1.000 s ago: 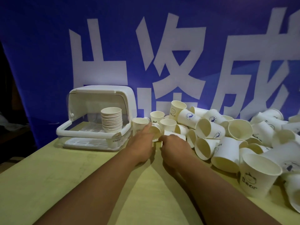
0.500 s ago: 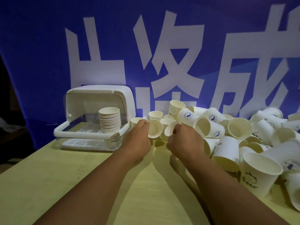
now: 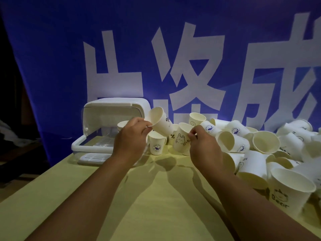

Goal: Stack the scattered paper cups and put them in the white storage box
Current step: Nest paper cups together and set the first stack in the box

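Tabletop [image 3: 156, 206] pale yellow, cups [image 3: 265, 141] scattered right; blue banner [image 3: 52, 66] behind.

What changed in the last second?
Both hands lifted off the pale yellow table, each taking a cup: the left hand pinches a tilted white paper cup, the right hand holds a white paper cup with an animal drawing. The white plastic storage box, its cup stack and the scattered cup heap stayed put.
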`<action>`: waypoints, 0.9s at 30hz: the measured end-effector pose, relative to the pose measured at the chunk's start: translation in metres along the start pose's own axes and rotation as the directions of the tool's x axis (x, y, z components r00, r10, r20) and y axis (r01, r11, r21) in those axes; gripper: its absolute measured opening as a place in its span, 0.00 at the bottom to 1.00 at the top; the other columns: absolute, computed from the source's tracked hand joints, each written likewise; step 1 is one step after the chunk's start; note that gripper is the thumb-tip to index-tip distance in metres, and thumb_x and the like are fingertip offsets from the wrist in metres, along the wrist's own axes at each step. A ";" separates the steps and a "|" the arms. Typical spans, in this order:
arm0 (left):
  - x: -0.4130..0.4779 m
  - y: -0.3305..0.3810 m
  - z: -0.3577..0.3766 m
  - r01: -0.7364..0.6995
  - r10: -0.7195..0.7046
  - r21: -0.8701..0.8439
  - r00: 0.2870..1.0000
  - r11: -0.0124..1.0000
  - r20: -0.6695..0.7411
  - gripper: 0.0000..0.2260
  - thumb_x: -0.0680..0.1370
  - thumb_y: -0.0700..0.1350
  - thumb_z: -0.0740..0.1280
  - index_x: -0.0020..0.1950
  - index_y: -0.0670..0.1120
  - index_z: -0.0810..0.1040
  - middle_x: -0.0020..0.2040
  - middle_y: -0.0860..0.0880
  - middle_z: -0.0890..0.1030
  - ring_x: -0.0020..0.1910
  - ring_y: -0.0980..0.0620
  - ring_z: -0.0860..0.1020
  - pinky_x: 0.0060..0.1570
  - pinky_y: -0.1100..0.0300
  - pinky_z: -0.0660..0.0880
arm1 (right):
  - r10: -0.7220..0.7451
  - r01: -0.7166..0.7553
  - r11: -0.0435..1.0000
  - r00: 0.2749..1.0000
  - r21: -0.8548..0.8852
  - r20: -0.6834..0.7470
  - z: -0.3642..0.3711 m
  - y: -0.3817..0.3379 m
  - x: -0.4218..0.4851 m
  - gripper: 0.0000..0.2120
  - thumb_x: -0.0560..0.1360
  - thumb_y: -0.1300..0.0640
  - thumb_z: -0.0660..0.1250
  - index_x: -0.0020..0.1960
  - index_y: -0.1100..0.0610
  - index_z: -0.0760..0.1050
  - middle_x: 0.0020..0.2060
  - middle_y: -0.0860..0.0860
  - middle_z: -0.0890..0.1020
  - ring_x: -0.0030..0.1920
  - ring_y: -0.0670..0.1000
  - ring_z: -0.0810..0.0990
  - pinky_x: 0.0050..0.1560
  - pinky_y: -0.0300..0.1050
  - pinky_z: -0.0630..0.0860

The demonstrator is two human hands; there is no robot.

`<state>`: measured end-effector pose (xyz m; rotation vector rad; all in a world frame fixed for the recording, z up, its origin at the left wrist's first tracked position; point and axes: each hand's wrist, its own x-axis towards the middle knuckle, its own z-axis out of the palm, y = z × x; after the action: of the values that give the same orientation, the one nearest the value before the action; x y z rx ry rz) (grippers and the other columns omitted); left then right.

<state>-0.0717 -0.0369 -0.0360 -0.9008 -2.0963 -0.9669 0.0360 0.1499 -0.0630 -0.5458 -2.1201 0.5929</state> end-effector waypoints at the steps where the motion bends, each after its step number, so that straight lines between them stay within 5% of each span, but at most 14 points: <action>1: 0.001 -0.004 -0.003 -0.006 0.006 0.002 0.999 1.000 -0.037 0.09 0.83 0.45 0.66 0.59 0.44 0.84 0.59 0.48 0.81 0.52 0.45 0.79 0.47 0.51 0.76 | -0.009 0.009 1.000 1.000 0.029 -0.017 0.002 -0.003 0.003 0.02 0.83 0.50 0.60 0.51 0.45 0.69 0.47 0.46 0.79 0.47 0.51 0.78 0.43 0.54 0.82; 4: 0.005 -0.018 -0.012 -0.001 0.002 0.003 0.990 1.000 -0.141 0.11 0.84 0.44 0.64 0.60 0.42 0.83 0.58 0.46 0.82 0.52 0.43 0.79 0.48 0.49 0.78 | -0.041 0.050 0.988 0.997 0.147 -0.059 0.008 -0.017 0.013 0.04 0.83 0.51 0.60 0.49 0.44 0.69 0.47 0.44 0.77 0.45 0.48 0.76 0.38 0.45 0.80; 9: 0.010 -0.042 -0.028 0.058 -0.055 0.004 0.967 0.998 -0.247 0.11 0.83 0.46 0.65 0.59 0.42 0.83 0.58 0.46 0.81 0.52 0.45 0.79 0.47 0.55 0.73 | -0.059 0.077 0.939 0.996 0.336 -0.065 0.021 -0.053 0.037 0.05 0.83 0.53 0.61 0.48 0.45 0.71 0.45 0.45 0.77 0.44 0.48 0.77 0.41 0.48 0.81; 13: 0.009 -0.056 -0.036 0.099 -0.083 0.045 0.956 0.994 -0.281 0.09 0.83 0.46 0.66 0.57 0.44 0.82 0.58 0.48 0.80 0.49 0.46 0.78 0.42 0.57 0.70 | -0.057 0.082 0.896 0.996 0.437 -0.070 0.034 -0.081 0.053 0.04 0.83 0.54 0.61 0.49 0.47 0.72 0.48 0.46 0.79 0.48 0.49 0.78 0.37 0.35 0.73; 19: 0.010 -0.064 -0.040 0.154 -0.116 0.130 0.958 0.980 -0.261 0.08 0.84 0.48 0.63 0.56 0.46 0.78 0.58 0.49 0.75 0.48 0.49 0.74 0.35 0.62 0.63 | -0.024 0.070 0.833 0.996 0.548 -0.091 0.047 -0.110 0.068 0.02 0.82 0.54 0.63 0.50 0.49 0.73 0.47 0.46 0.78 0.47 0.47 0.77 0.39 0.32 0.73; 27: 0.012 -0.063 -0.032 0.115 -0.079 0.303 0.989 0.946 -0.128 0.08 0.85 0.45 0.58 0.57 0.46 0.75 0.63 0.48 0.75 0.56 0.44 0.73 0.51 0.48 0.68 | -0.077 0.124 0.821 0.991 0.557 -0.107 0.054 -0.115 0.068 0.03 0.82 0.54 0.63 0.49 0.49 0.72 0.46 0.45 0.78 0.47 0.46 0.77 0.36 0.29 0.70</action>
<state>-0.1198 -0.0899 -0.0336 -0.5739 -2.1324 -0.6920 -0.0655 0.0855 0.0176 -0.1155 -1.7611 1.0680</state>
